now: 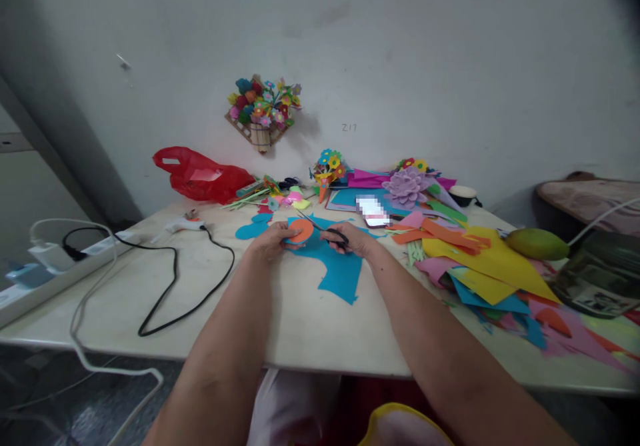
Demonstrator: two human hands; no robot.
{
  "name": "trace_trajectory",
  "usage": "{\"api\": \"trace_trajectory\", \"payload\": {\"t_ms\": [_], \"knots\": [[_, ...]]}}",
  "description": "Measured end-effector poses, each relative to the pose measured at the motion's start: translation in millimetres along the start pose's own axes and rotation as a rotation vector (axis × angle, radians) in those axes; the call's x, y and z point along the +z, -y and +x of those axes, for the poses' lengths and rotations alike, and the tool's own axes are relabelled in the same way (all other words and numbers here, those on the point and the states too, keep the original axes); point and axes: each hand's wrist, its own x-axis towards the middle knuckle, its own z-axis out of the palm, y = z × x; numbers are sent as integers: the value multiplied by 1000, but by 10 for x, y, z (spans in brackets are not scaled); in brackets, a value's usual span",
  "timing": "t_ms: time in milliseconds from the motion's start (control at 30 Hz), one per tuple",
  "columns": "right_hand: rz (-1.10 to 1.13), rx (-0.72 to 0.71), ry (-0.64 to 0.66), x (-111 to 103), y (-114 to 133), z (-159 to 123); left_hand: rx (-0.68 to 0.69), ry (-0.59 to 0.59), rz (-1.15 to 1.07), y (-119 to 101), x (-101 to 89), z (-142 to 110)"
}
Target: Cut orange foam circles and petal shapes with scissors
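Observation:
My left hand is closed on a small orange foam disc at the middle of the table. My right hand grips black-handled scissors, whose blades reach up and left past the disc's edge. Both hands hover over a blue foam sheet with a jagged cut outline. A smaller blue piece lies just left of the hands.
A glue gun and its black cable lie left, by a power strip. Red plastic bag at the back. Coloured foam sheets, paper flowers, a phone, a mango and a dark jar fill the right.

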Motion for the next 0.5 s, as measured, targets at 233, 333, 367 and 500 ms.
{"api": "trace_trajectory", "payload": {"t_ms": [233, 333, 367, 500], "knots": [[-17, 7, 7, -12, -4, 6, -9, 5, 46, -54, 15, -65], [-22, 23, 13, -23, 9, -5, -11, 19, 41, -56, -3, -57], [-22, 31, 14, -29, 13, -9, -19, 19, 48, -59, -7, -58], [-28, 54, 43, -61, 16, -8, -32, 13, 106, -85, -3, -86]]}}
